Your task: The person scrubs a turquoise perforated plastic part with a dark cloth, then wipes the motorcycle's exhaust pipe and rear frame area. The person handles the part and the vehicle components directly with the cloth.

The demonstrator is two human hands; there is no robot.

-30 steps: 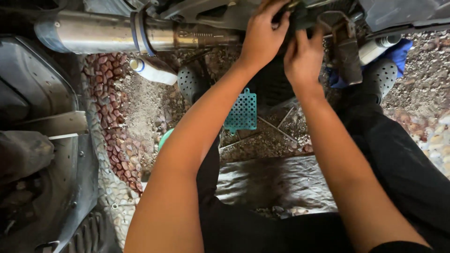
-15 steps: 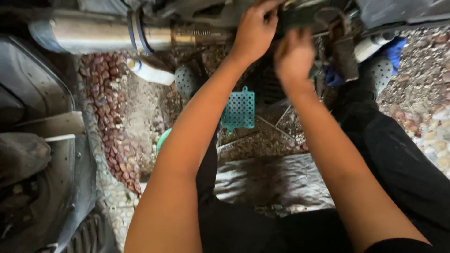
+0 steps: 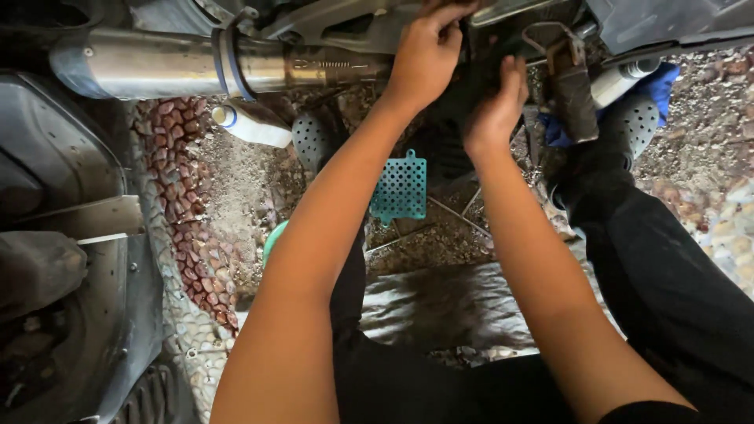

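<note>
Gravel and pebble ground (image 3: 236, 196) lies beneath the underside of a vehicle, with a band of reddish stones to the left and a dark wet sheet (image 3: 440, 306) across the middle. One metal exhaust pipe (image 3: 196, 63) runs along the top. Two bare forearms reach up: the left hand (image 3: 428, 51) curls its fingers around a dark metal part (image 3: 471, 78) under the vehicle, and the right hand (image 3: 495, 110) presses against it just beside, fingers half bent. Below sit two grey perforated clogs (image 3: 310, 141), one teal perforated plate (image 3: 400, 187) and one white bottle (image 3: 251, 124).
</note>
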